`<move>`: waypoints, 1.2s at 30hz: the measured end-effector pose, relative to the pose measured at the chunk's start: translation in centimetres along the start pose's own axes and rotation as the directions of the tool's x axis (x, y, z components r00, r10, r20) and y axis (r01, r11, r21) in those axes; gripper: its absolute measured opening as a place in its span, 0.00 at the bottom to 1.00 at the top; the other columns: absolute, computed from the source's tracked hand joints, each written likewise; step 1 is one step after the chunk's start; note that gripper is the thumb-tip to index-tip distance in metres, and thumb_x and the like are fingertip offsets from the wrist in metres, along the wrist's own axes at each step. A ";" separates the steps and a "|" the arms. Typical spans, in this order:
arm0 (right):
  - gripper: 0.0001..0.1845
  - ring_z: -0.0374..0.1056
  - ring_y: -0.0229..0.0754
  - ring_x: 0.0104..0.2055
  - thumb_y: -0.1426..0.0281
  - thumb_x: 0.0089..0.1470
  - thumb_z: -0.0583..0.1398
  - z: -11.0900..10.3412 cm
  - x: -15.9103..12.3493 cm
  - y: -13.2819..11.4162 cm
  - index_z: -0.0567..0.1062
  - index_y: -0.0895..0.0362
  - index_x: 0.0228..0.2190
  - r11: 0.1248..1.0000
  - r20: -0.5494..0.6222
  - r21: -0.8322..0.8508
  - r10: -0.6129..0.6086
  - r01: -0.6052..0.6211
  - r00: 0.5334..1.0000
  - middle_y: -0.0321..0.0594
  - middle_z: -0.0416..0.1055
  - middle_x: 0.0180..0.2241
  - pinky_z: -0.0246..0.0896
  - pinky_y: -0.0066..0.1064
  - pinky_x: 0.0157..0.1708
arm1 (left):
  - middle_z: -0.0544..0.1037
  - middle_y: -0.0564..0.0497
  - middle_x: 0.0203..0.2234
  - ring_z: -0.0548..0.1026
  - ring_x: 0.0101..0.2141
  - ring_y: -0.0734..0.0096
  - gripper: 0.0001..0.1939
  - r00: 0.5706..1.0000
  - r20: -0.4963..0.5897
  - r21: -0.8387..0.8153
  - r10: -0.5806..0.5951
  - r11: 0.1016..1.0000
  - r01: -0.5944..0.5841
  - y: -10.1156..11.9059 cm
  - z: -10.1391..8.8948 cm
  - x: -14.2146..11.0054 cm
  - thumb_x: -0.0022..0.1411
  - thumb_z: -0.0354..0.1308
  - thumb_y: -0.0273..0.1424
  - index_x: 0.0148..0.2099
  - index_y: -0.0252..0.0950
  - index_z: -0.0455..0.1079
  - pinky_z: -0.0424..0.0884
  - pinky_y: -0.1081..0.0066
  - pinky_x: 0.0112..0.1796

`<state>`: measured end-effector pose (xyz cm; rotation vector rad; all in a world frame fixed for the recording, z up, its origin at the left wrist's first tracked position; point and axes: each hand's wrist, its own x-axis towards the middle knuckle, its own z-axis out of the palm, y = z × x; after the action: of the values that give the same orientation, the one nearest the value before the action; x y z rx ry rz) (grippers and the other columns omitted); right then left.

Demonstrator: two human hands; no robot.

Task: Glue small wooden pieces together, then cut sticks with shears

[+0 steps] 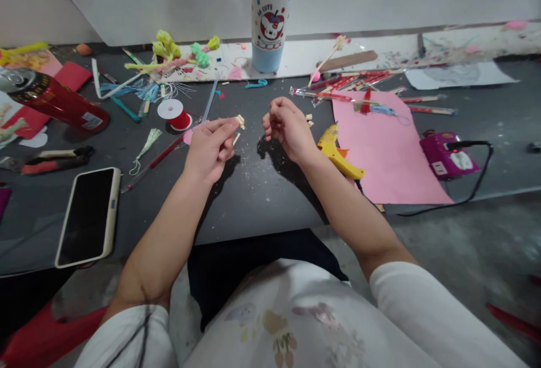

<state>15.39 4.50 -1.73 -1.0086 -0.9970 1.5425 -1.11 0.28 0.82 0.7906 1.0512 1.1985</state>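
Across a dark grey table (262, 204), beside a rectangular sheet of pink paper (389, 154): left hand (207, 151) nearly closed in a thumb-and-finger pinch, right hand (291, 128) loosely curled, with any hold impossible to tell, near a yellow plastic glue gun (340, 156). Pinched in the left, above the table: small, pale wooden-looking pieces (240, 120), best gripped lightly by the edges and squared before pressing.

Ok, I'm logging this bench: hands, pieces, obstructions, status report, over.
Left hand pinching small, pale, wood-coloured pieces. Right hand curled, contents unclear. Possible obstruction: yellow plastic glue gun beside right forearm.
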 end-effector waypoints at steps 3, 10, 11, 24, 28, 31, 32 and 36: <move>0.12 0.58 0.30 0.19 0.61 0.61 0.56 -0.7 0.3 -0.1 0.59 0.52 0.29 0.999 -0.035 -0.007 -0.035 0.034 0.999 0.27 0.63 0.20 0.57 0.22 0.20 | 0.61 0.61 0.12 0.53 0.12 0.89 0.05 1.000 -0.003 0.024 -0.019 1.000 0.019 0.1 0.1 -0.1 0.52 0.68 0.30 0.28 0.37 0.75 0.49 0.81 0.14; 0.23 0.54 0.29 0.17 0.52 0.55 0.62 -0.9 -0.4 0.1 0.66 0.55 0.21 0.940 0.197 -0.316 -0.064 0.125 0.978 0.29 0.61 0.16 0.50 0.25 0.16 | 0.66 0.58 0.15 0.59 0.15 0.85 0.03 0.972 -0.078 0.221 0.222 0.955 -0.200 -0.7 0.1 -0.1 0.53 0.68 0.31 0.32 0.39 0.78 0.50 0.79 0.16; 0.23 0.54 0.30 0.16 0.53 0.55 0.63 -0.8 -0.6 0.1 0.67 0.56 0.19 0.908 0.249 -0.391 -0.049 0.147 0.967 0.30 0.61 0.15 0.49 0.25 0.16 | 0.67 0.58 0.15 0.60 0.15 0.85 0.02 0.962 -0.078 0.258 0.261 0.938 -0.233 -0.8 0.1 -0.1 0.54 0.68 0.30 0.32 0.39 0.79 0.51 0.79 0.16; 0.12 0.57 0.30 0.24 0.62 0.52 0.66 -0.8 -0.9 0.1 0.73 0.58 0.27 0.771 0.334 -0.466 -0.300 0.434 0.893 0.31 0.66 0.23 0.53 0.26 0.26 | 0.75 0.55 0.21 0.68 0.22 0.81 0.04 0.901 -0.040 0.525 0.432 0.777 -0.349 -0.8 0.2 -0.6 0.55 0.68 0.32 0.35 0.39 0.80 0.62 0.79 0.23; 0.10 0.59 0.30 0.25 0.63 0.54 0.65 -0.7 -1.1 -0.1 0.76 0.58 0.34 0.813 0.339 -0.335 -0.368 0.476 0.866 0.33 0.70 0.27 0.56 0.25 0.25 | 0.71 0.56 0.18 0.65 0.18 0.81 0.06 0.926 0.028 0.478 0.377 0.808 -0.344 -1.4 -0.5 0.2 0.55 0.67 0.36 0.34 0.40 0.79 0.59 0.78 0.20; 0.13 0.59 0.29 0.24 0.61 0.54 0.65 -0.6 -1.1 -0.1 0.76 0.59 0.34 0.825 0.356 -0.300 -0.368 0.479 0.859 0.33 0.70 0.27 0.56 0.24 0.23 | 0.69 0.57 0.16 0.63 0.16 0.81 0.08 0.918 0.081 0.447 0.389 0.808 -0.383 -2.0 -1.1 1.0 0.55 0.68 0.37 0.34 0.39 0.79 0.58 0.78 0.18; 0.14 0.59 0.29 0.24 0.61 0.53 0.65 -0.6 -1.1 -0.1 0.76 0.59 0.34 0.826 0.355 -0.299 -0.369 0.478 0.859 0.33 0.70 0.26 0.56 0.24 0.23 | 0.69 0.57 0.16 0.63 0.16 0.81 0.08 0.914 0.091 0.448 0.395 0.804 -0.392 -2.1 -1.2 1.2 0.55 0.68 0.38 0.35 0.39 0.79 0.58 0.77 0.17; 0.17 0.60 0.29 0.23 0.57 0.51 0.67 -0.5 -1.0 0.2 0.75 0.59 0.33 0.841 0.350 -0.277 -0.362 0.465 0.864 0.33 0.69 0.25 0.57 0.24 0.22 | 0.73 0.55 0.18 0.64 0.16 0.81 0.10 0.893 0.101 0.498 0.439 0.754 -0.428 -2.5 -1.3 1.5 0.55 0.67 0.39 0.36 0.39 0.79 0.60 0.77 0.18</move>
<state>15.98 3.55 -1.93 -0.7412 -1.6297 1.1765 -1.44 1.14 -2.24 1.5102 1.2675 1.3296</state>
